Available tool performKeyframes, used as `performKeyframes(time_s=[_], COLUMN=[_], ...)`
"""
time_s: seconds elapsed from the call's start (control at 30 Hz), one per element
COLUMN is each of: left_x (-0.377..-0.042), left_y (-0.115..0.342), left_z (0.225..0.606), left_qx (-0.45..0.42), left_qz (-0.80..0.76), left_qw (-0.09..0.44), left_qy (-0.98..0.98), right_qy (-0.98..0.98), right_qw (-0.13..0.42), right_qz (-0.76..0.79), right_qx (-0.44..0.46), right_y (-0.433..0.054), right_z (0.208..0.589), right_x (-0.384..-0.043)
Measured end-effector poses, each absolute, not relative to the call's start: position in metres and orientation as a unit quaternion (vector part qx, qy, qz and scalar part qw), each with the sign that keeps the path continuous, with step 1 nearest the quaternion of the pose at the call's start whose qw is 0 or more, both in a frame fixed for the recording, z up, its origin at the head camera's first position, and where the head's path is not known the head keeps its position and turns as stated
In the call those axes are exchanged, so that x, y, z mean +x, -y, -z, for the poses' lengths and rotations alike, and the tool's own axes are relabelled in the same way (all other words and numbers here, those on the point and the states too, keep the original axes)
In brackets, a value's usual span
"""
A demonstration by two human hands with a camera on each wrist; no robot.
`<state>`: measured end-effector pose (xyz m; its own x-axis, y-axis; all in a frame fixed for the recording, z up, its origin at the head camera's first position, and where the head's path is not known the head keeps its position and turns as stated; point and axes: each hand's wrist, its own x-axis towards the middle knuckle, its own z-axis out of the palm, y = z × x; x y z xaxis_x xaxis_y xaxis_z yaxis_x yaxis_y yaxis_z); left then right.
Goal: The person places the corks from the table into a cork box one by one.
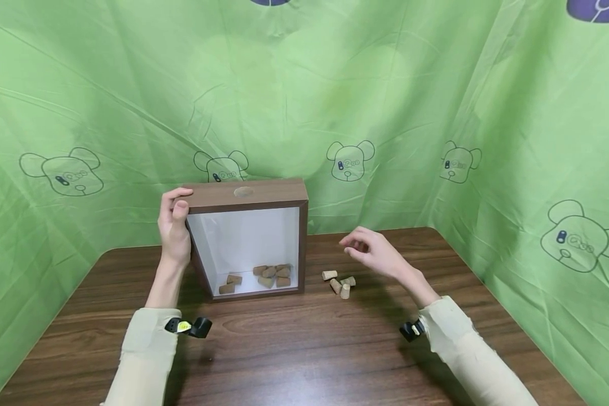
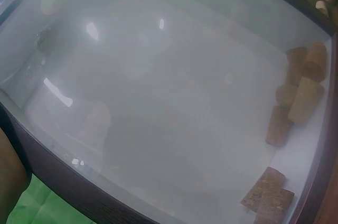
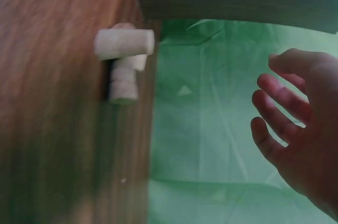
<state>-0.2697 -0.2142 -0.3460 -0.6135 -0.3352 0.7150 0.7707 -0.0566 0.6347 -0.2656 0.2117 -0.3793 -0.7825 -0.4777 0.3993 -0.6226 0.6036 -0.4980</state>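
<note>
A brown wooden shadow box (image 1: pixel 246 196) with a clear front stands upright on the table, an oval opening in its top face. My left hand (image 1: pixel 175 225) grips its upper left corner, thumb at the front edge. Several corks (image 1: pixel 266 273) lie on the box's floor, a pair of them apart at the left; the left wrist view shows these corks (image 2: pixel 306 97) through the front. Right of the box, several loose corks (image 1: pixel 335 286) lie on the tabletop. Above and beyond them hovers my right hand (image 1: pixel 373 251), fingers loosely bent, holding nothing; in the right wrist view its fingers (image 3: pixel 274 108) are spread apart.
The dark wood-grain table (image 1: pixel 294 349) carries the box and the loose corks. A green curtain (image 1: pixel 385 101) with printed bear heads hangs close behind the table and along both sides. Small black devices (image 1: pixel 200 327) are strapped at both wrists.
</note>
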Motion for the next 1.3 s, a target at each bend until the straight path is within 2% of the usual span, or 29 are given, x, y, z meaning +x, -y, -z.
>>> performKeyframes(time_s=[0.47,1.0,1.3], left_x=[-0.269,-0.266,-0.266], left_y=[0.214,0.211,0.211], left_z=[0.346,0.343,0.342], left_qx=[-0.193,-0.182,-0.184], left_qz=[0.7,0.702,0.699], left_qw=[0.395,0.395,0.4], left_qy=[0.562,0.564,0.564], right_qy=[0.895,0.905,0.907], right_qw=[0.028,-0.054,-0.063], right_qz=[-0.293,-0.261,-0.255], right_qx=[0.335,0.331,0.33], right_y=[-0.229,-0.24,-0.241], right_z=[0.418,0.434,0.439], right_x=[-0.268,-0.27,-0.274])
